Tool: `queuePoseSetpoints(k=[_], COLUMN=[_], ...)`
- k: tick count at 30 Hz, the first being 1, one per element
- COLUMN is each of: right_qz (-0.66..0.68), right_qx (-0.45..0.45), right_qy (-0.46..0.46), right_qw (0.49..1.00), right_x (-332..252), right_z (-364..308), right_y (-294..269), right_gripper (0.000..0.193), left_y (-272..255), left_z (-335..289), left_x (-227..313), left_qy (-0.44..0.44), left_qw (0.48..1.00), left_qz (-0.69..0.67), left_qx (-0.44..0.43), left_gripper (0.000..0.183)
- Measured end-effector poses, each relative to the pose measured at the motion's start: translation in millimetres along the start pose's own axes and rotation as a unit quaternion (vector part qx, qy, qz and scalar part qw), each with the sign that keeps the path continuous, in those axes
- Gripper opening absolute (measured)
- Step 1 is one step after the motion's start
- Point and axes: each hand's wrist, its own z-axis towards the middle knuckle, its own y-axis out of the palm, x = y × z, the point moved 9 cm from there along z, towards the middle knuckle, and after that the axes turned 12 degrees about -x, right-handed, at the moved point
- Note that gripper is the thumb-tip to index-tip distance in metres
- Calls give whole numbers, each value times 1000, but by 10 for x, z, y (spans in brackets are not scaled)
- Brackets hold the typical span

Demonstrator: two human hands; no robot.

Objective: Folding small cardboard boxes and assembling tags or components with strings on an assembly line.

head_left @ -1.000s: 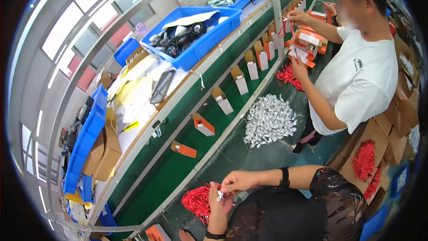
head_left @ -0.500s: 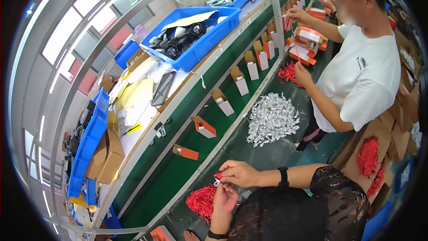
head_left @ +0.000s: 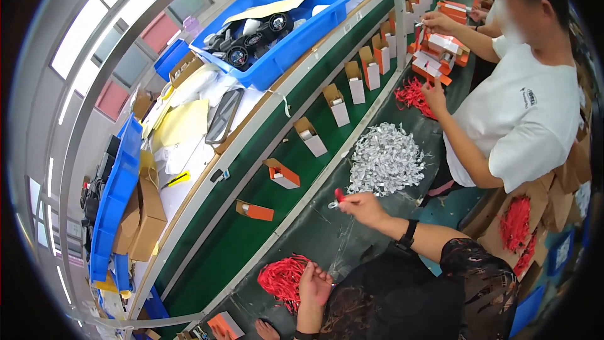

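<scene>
My right hand (head_left: 365,209), raised over the dark work surface, pinches a folded red cord (head_left: 340,195) with a small white loop sticking out at its end. Beyond it lies a heap of small white-and-silver looped pieces (head_left: 385,162). Lower down, my left hand (head_left: 316,286) is beside a pile of thin red cords (head_left: 282,282), its fingers loosely curled and apart, with nothing visible in them. The two hands are well apart.
Orange-and-white open boxes (head_left: 313,137) stand in a line along the green conveyor (head_left: 220,258). At right a co-worker in a white shirt (head_left: 535,116) handles red cords and boxes. Another person's fingers (head_left: 267,330) show at the bottom edge. A blue tray (head_left: 270,66) sits on the shelf.
My right hand has moved away from the left, rightward and up toward the white-and-silver heap, carrying the red cord. My left hand has let go of the white loop and stays near the red pile.
</scene>
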Motion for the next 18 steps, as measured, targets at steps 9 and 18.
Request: queuePoseSetpoints(k=[9,18], right_qz=[98,-542], right_qx=[170,232], right_qy=[103,-165], right_qw=[975,791], right_x=[911,-677], right_z=[607,2538], right_y=[-1333,-1706], right_gripper=[19,9], left_y=[-574,-1018], left_z=[-26,-8], left_x=[-11,234], left_qy=[0,37], left_qw=[992,975], left_qz=[-77,-115], left_qx=[97,187], left_gripper=[20,22])
